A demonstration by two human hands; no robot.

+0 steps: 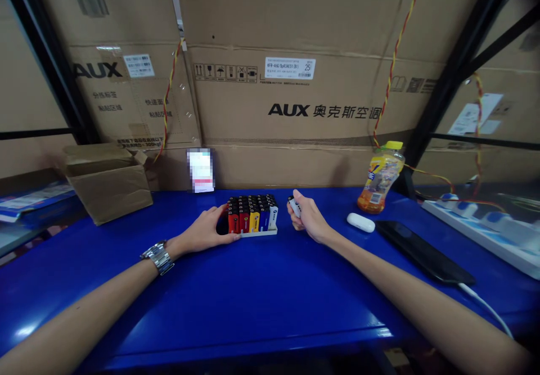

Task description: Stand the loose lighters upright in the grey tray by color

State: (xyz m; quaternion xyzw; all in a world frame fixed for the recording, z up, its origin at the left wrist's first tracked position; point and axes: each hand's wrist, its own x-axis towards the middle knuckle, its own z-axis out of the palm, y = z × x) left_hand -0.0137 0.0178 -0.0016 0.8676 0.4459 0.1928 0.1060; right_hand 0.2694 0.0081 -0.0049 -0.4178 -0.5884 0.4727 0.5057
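Observation:
A white tray [259, 233] stands on the blue table, packed with rows of lighters [254, 221] in red, yellow, blue and white. My left hand [206, 229] grips the tray's left end, thumb along the front edge and fingers behind, close against the red lighters. A metal watch [158, 257] is on my left wrist. To the right of the tray, my right hand [310, 217] is closed around a white lighter [295, 207] with a black top. It is held above the table, apart from the tray; its lower part is hidden by my fingers.
A bottle [380, 178] with a yellow cap, a white earbud case [361, 222], a black phone [424, 251] on a cable and a power strip [481, 234] lie to the right. An open cardboard box [112, 184] and a lit screen [201, 170] stand at the back left.

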